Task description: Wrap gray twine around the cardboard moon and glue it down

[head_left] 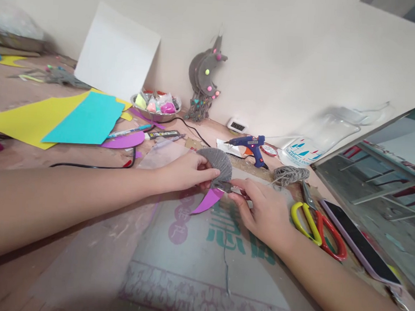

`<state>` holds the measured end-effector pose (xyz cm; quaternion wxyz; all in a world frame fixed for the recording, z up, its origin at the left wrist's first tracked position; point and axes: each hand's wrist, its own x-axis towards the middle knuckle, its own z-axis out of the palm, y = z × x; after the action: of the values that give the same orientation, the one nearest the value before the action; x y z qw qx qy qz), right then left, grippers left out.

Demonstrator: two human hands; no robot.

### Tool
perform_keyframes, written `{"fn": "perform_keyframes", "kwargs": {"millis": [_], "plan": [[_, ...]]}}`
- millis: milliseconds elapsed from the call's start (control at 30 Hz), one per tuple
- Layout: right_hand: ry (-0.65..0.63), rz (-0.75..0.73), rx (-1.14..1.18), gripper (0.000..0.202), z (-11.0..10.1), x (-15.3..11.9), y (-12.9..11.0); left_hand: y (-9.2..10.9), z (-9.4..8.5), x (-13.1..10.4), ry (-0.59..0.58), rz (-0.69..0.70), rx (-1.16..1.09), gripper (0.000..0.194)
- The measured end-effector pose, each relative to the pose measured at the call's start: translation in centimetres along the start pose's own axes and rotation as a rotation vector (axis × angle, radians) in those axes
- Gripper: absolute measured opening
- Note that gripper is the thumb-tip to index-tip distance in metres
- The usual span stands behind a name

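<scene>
A crescent [221, 165] partly wrapped in grey yarn is held above the plastic-covered work area. Its lower tip shows bare purple paper [207, 201]. My left hand [192, 172] pinches the wrapped part from the left. The thumb and fingers of my right hand [257, 201] are closed at the crescent's right edge, near where wrapping meets purple; they seem to grip the grey yarn. A loose strand of yarn [227, 266] trails down over the printed plastic sheet [186, 253].
Behind the hands lie a blue glue gun [249, 143], a small clock [237, 125] and a bowl [157, 113] of coloured bags. Yarn [291, 175], scissors [318, 229] and a phone [360, 239] are at right. Coloured paper [84, 118] lies left; a grey moon ornament [206, 77] leans on the wall.
</scene>
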<state>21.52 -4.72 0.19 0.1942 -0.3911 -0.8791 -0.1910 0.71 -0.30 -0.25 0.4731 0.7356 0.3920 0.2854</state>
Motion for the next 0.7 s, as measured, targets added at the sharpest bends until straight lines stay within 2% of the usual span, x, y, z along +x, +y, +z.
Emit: {"fn": "perform_keyframes", "kwargs": {"millis": [167,267,533,700], "plan": [[-0.009,0.036,0.076,0.025,-0.26,-0.17,0.14,-0.03,0.14,0.02,0.019,-0.014,-0.121,0.035],[-0.046,0.056,0.062,0.01,-0.24,-0.2,0.26,0.01,0.31,0.1,0.056,-0.012,-0.184,0.033],[-0.088,0.066,0.078,0.013,-0.25,0.25,0.18,-0.87,0.52,0.51,0.066,0.02,-0.183,0.034],[-0.102,0.102,0.142,0.016,-0.1,0.1,0.45,-0.62,0.42,0.41,0.06,0.038,-0.188,0.033]]}}
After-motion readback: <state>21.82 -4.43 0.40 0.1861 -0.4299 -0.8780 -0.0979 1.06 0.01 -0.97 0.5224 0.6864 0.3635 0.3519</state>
